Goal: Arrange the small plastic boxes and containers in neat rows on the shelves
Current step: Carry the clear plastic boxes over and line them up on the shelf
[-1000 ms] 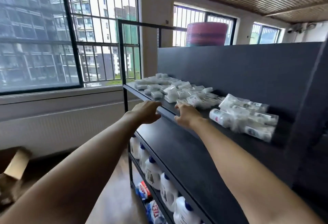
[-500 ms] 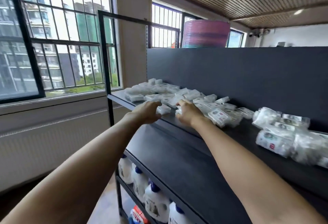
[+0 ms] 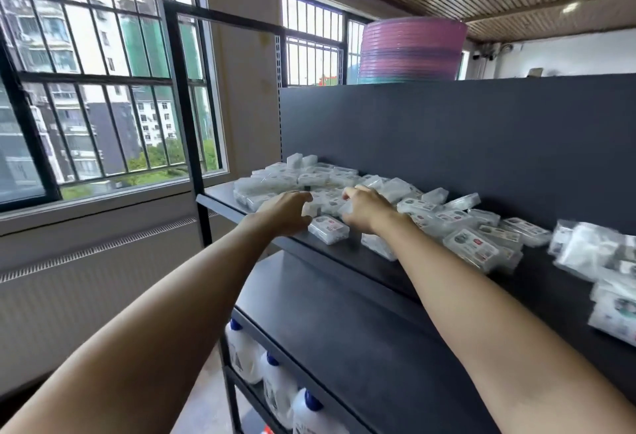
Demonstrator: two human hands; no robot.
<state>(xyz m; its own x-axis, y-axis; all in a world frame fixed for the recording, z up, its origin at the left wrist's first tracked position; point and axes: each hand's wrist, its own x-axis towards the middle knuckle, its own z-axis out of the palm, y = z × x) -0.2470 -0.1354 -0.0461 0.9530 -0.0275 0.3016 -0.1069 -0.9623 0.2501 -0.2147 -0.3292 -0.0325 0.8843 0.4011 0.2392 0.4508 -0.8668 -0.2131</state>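
Here, both hands reach into a loose heap of small clear plastic boxes on the upper shelf of a dark rack. The left hand has its fingers curled over the near edge of the heap; whether they grip a box cannot be told. The right hand, just beside it, curls its fingers against a box in the heap, and a firm pinch cannot be confirmed. One labelled box lies flat between the hands, near the shelf's front edge. The hands probably work here because the front strip gives bare room to start a row. Bagged packs lie farther along the shelf to the right, well apart from the hands.
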